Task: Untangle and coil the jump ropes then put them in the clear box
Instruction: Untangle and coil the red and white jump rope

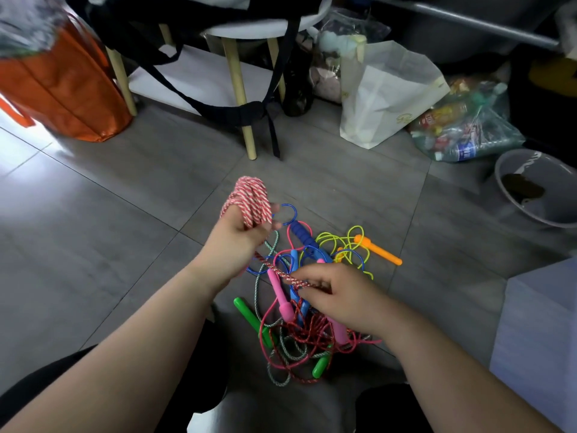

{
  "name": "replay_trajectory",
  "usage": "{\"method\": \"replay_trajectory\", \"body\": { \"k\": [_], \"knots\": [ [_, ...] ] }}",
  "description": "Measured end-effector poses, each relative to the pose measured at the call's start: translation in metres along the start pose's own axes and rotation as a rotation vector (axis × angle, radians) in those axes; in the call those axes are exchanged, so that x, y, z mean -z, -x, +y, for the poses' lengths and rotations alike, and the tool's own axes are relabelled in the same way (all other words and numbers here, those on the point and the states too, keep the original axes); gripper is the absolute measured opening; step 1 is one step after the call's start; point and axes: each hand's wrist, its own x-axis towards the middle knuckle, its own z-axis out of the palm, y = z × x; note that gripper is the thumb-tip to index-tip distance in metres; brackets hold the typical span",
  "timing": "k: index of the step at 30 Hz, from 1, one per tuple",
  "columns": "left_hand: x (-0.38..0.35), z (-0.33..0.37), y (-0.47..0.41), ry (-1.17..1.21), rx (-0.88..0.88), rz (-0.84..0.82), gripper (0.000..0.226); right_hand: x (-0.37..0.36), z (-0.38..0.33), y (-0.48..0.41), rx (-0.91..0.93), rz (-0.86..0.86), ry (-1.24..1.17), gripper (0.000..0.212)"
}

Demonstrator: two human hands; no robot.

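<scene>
My left hand (237, 235) holds up several loops of a red-and-white jump rope (253, 198), wound round its fingers. A taut strand of that rope (281, 273) runs down to my right hand (337, 295), which pinches it above the pile. On the floor below lies a tangle of jump ropes (299, 332): pink, blue, yellow, green-white and dark red cords with pink (279, 295), green (249, 317), blue (303, 235) and orange (377, 250) handles. A clear box (537, 339) stands at the right edge.
A grey basin (537, 189) sits at the right. A white paper bag (384, 95) and a plastic bag of bottles (462, 129) lie behind the pile. A stool's wooden legs (243, 98) with black straps and an orange bag (62, 89) stand at the back left.
</scene>
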Motion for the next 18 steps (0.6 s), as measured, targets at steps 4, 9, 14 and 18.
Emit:
{"method": "replay_trajectory", "body": {
  "k": [4,9,14,18],
  "knots": [
    [-0.001,-0.004,-0.001,-0.122,0.038,-0.065,0.022,0.008,-0.007,0.005,0.067,0.063,0.033,0.018],
    [-0.007,-0.001,0.006,-0.086,0.156,-0.188,0.022,0.017,-0.008,0.006,0.138,0.241,0.074,0.022],
    [-0.009,0.000,0.008,-0.060,0.280,-0.279,0.020,0.022,-0.012,0.005,0.189,0.352,0.078,0.018],
    [-0.004,0.001,0.011,-0.058,0.314,-0.487,0.013,0.022,-0.016,0.006,0.181,0.390,0.033,0.020]
  ]
}}
